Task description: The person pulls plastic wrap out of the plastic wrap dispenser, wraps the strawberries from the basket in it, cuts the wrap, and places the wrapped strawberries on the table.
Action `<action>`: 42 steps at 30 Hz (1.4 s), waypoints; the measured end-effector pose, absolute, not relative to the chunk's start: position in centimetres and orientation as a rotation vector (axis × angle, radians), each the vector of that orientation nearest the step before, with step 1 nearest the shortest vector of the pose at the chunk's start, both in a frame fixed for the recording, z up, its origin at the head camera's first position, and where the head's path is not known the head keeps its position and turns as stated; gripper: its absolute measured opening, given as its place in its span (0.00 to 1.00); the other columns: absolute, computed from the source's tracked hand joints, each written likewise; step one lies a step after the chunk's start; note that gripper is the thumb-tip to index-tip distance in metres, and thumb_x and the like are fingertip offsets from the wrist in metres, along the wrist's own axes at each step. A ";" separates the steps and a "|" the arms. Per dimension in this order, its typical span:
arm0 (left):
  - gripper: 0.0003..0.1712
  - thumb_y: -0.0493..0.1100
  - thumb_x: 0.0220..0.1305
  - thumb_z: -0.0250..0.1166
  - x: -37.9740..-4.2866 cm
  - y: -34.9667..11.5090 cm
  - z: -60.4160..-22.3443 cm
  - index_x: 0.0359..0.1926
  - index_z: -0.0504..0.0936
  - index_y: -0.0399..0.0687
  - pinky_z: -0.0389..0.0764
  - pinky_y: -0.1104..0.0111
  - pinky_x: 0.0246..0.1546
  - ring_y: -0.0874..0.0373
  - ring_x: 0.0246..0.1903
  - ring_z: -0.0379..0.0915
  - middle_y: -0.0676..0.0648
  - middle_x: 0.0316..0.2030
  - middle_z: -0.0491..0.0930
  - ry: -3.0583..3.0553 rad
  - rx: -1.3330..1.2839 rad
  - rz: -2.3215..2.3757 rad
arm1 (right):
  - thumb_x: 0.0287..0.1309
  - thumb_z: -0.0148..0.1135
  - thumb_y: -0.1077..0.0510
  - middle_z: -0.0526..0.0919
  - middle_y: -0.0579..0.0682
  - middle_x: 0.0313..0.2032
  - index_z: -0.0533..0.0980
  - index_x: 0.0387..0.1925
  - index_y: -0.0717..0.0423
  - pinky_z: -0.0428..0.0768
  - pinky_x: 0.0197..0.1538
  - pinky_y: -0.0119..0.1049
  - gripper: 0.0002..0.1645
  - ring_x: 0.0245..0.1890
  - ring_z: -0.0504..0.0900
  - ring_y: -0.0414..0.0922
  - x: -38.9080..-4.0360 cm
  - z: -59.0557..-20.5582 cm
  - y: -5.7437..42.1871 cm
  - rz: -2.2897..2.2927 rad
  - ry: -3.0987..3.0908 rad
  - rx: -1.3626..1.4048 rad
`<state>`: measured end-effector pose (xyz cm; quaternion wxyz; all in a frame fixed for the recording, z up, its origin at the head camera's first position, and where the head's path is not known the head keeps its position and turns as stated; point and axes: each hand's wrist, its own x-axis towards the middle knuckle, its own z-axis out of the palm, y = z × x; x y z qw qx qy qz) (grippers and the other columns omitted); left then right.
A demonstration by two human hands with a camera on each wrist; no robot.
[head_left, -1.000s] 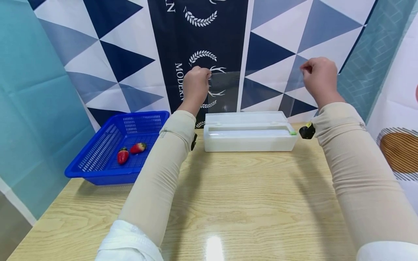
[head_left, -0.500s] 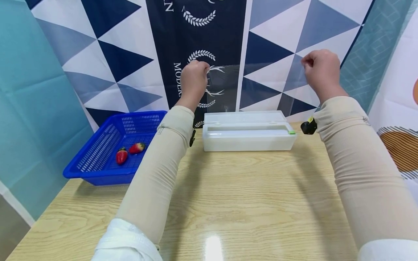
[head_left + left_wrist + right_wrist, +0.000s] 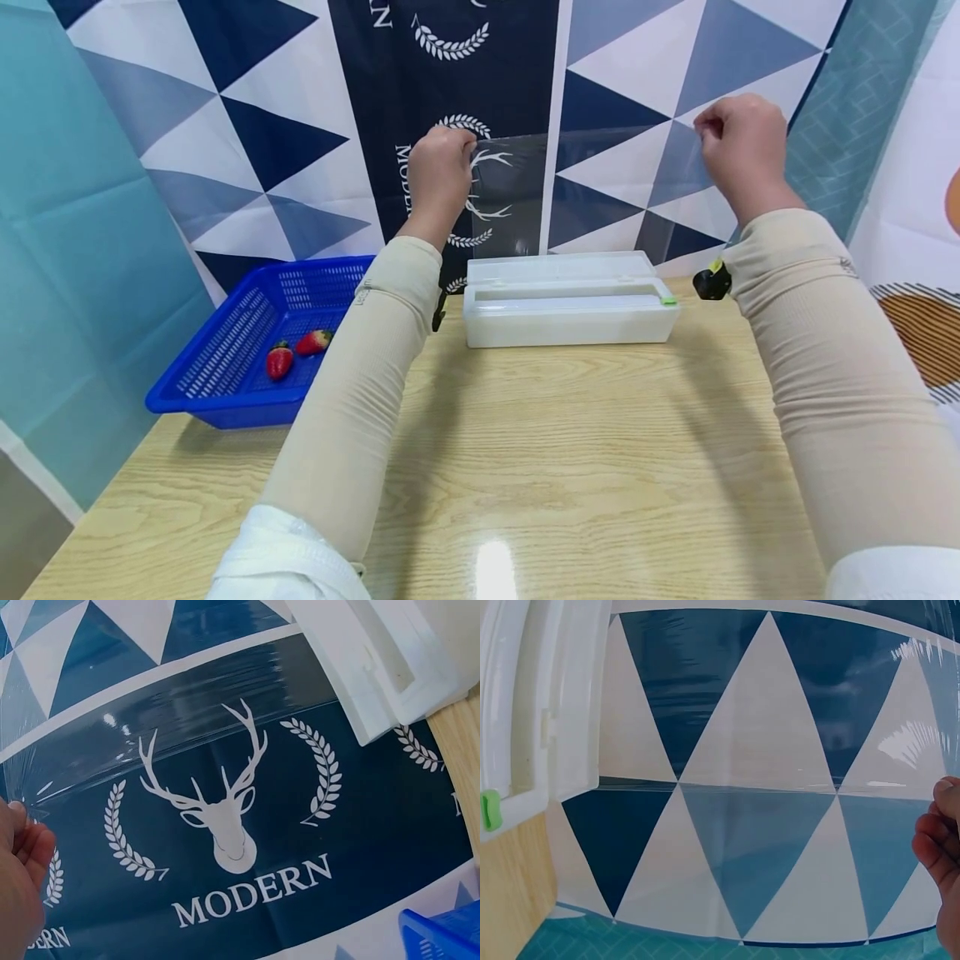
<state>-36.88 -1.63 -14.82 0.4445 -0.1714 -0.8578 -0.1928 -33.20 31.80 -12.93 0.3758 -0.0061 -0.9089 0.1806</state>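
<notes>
Head view: thin, clear plastic film (image 3: pixel 517 196) held aloft

From my spot, the left hand (image 3: pixel 440 177) and right hand (image 3: pixel 745 152) each pinch an upper corner, above a long white plastic box (image 3: pixel 566 327) on the pale wood-grain bench (image 3: pixel 570 458). The film looks light, limp and clingy; corners seem the safest hold. The box's open white lid (image 3: pixel 558 267) hides its lower end; leftward sits a blue plastic basket (image 3: pixel 247 410) with two red strawberries (image 3: pixel 280 362).

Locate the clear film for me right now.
In the head view, upper part and just right of centre, the clear film spans between the left hand and right hand, above the open white box, before the patterned backdrop.
</notes>
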 end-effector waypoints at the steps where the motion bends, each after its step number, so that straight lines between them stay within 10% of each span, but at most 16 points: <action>1: 0.11 0.42 0.70 0.60 -36.9 -1.6 -14.8 0.46 0.87 0.47 0.74 0.72 0.53 0.57 0.45 0.79 0.48 0.41 0.84 -2.123 -0.423 -0.476 | 0.71 0.43 0.62 0.79 0.68 0.50 0.78 0.51 0.71 0.71 0.59 0.54 0.21 0.54 0.73 0.62 -33.2 -12.9 31.8 0.457 -2.314 -0.010; 42: 0.10 0.40 0.69 0.61 -34.8 -2.2 -12.6 0.44 0.88 0.44 0.75 0.75 0.49 0.58 0.43 0.80 0.47 0.40 0.85 -1.984 -0.475 -0.603 | 0.72 0.48 0.57 0.81 0.67 0.41 0.81 0.46 0.69 0.72 0.55 0.48 0.21 0.45 0.75 0.60 -31.0 -12.4 32.1 0.394 -2.027 0.143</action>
